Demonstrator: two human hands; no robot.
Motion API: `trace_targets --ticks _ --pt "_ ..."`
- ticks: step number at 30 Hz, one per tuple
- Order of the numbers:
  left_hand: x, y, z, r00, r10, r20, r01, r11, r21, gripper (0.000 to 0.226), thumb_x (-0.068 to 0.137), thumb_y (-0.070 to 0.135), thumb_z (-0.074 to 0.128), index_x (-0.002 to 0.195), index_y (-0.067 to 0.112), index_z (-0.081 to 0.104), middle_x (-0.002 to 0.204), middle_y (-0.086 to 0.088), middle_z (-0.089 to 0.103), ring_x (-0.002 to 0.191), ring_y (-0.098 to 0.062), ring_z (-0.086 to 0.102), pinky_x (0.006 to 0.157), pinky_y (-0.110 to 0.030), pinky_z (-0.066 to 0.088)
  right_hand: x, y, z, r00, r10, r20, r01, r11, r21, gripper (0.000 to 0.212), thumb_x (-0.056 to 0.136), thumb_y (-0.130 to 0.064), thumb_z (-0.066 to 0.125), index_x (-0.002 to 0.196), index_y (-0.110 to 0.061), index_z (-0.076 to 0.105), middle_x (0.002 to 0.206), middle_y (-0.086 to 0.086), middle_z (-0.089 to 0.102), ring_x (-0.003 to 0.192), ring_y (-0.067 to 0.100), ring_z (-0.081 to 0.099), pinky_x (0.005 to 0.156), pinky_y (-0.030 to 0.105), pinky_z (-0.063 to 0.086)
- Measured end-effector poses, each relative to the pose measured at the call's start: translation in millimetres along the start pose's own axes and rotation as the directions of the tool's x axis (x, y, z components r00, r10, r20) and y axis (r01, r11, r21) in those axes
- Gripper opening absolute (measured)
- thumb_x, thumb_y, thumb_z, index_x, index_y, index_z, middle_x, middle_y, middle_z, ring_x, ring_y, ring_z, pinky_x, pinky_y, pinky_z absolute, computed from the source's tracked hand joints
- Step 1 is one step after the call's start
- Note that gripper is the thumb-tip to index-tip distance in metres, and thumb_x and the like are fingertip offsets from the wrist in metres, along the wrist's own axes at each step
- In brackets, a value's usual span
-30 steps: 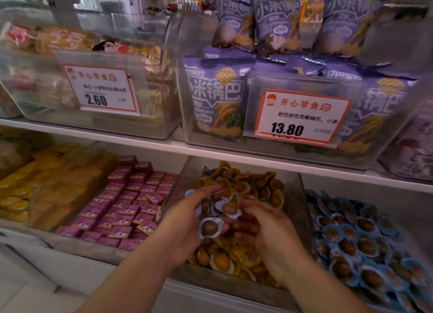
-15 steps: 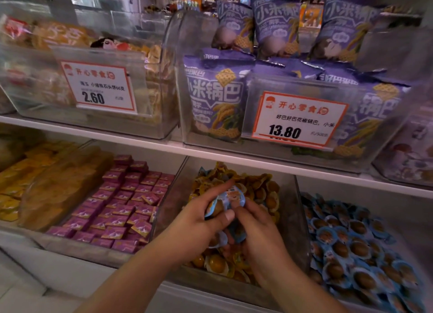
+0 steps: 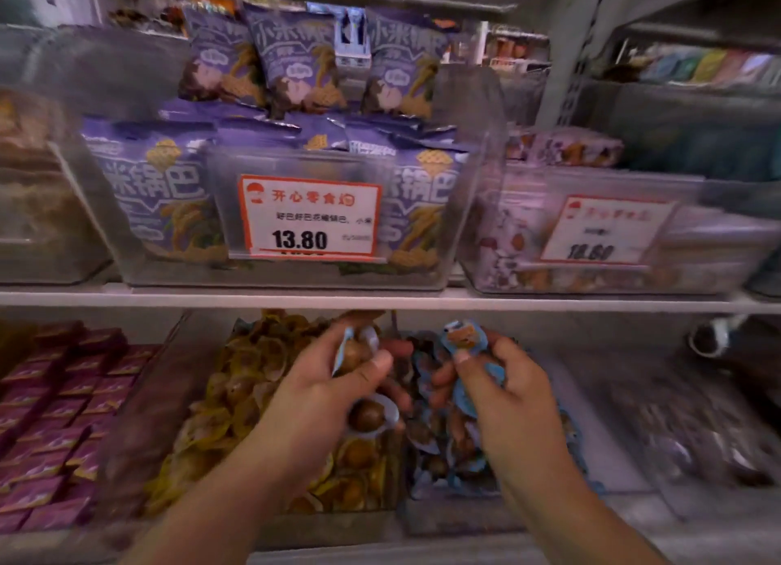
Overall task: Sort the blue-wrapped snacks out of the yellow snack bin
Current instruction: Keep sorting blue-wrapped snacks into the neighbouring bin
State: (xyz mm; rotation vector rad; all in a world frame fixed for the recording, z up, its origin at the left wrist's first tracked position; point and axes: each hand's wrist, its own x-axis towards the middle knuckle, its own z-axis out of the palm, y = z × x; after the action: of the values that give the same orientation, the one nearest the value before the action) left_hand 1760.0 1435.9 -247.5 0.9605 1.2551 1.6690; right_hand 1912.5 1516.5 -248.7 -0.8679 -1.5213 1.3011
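Shop shelving: upper shelf (image 3: 380, 299) carried clear bins of purple bags (image 3: 156, 192), price card (image 3: 310, 220) reading 13.80. Lower shelf: yellow snack bin (image 3: 236, 399) centre, bin of blue-wrapped snacks (image 3: 443, 459) just right of it, purple packets (image 3: 55, 416) at left. My left hand (image 3: 321, 395), grip clamped on several blue-wrapped pieces (image 3: 372, 416), was over the yellow bin's right edge. My right hand (image 3: 507, 399) pinched one blue-wrapped snack (image 3: 462, 338) above the blue bin. Frame blurred.
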Motion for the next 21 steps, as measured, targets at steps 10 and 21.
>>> trace_targets --ticks 10,21 --pt "27 -56 74 0.923 0.084 0.375 -0.37 -0.069 0.926 0.09 0.087 0.036 0.062 0.156 0.036 0.003 0.156 0.0 0.032 0.136 -0.027 0.041 0.112 -0.044 0.035 29 40 -106 0.973 0.18 0.142 -0.086 0.86 -0.503 0.028 0.091 -0.004 0.057 0.087 -0.027 0.073 0.065 -0.016 0.068 0.061 -0.005 0.061 0.058 0.011 0.046" --pt "10 -18 -25 0.914 0.362 0.18 -0.315 0.356 0.88 0.028 0.1 0.021 0.048 0.122 0.021 0.066 0.119 0.004 0.066 0.111 -0.013 0.061 0.095 -0.026 0.046 24 29 -61 0.981 -0.123 0.152 0.176 0.894 -0.412 0.026 0.098 -0.014 0.052 0.096 -0.032 0.07 0.071 0.0 0.069 0.048 0.014 0.052 0.042 0.03 0.04"
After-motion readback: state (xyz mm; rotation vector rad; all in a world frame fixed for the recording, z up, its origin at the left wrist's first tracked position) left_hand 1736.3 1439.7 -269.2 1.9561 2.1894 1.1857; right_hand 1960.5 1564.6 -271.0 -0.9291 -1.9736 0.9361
